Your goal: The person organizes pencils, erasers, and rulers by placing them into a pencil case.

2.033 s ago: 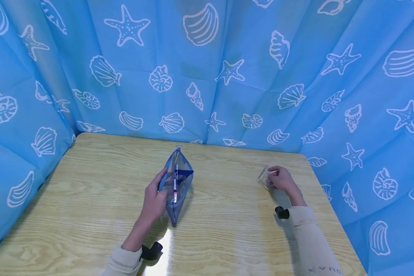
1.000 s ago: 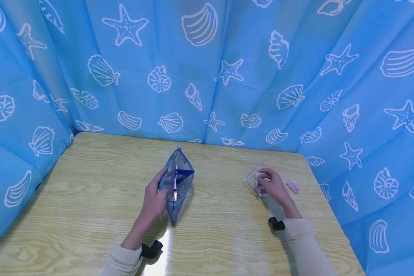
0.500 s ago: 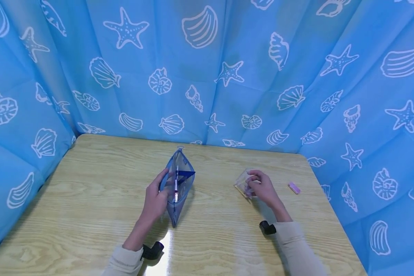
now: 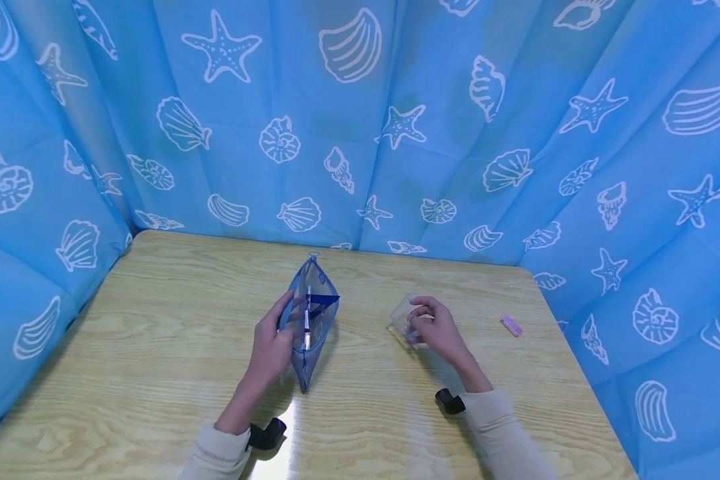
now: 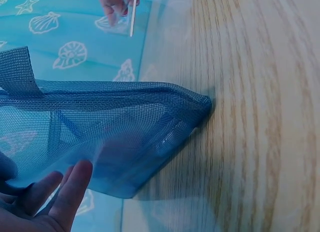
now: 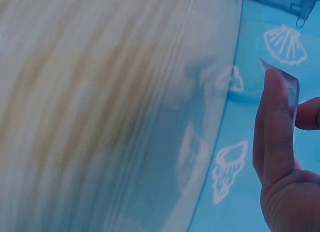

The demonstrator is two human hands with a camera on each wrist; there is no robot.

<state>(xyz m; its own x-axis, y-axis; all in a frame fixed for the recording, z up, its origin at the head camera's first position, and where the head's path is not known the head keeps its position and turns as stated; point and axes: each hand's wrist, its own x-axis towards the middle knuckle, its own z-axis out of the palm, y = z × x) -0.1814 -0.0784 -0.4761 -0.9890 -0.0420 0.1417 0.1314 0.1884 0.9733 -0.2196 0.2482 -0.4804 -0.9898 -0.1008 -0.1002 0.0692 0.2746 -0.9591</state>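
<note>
A blue mesh zip pouch [image 4: 305, 373] stands upright on the table with its mouth spread wide. My left hand [image 4: 270, 347] grips its left side by the rim; the mesh also shows close up in the left wrist view. Inside lies a slim pen-like stick [image 4: 307, 327] and something dark blue [image 4: 322, 300]. My right hand [image 4: 441, 333] pinches a clear, thin, flat piece [image 4: 401, 319] between thumb and fingers, above the table and right of the pouch. Its edge and a pointed corner show in the right wrist view; its exact kind is unclear.
A small pink block [image 4: 511, 326], like an eraser, lies on the wooden table [image 4: 156, 333] to the right of my right hand. A blue curtain [image 4: 336, 120] with white shells and starfish hangs behind and on both sides.
My right hand has carried the clear flat piece leftward from the right side of the table, closer to the pouch. The pink block has come into sight. My left hand and the pouch stay put.
</note>
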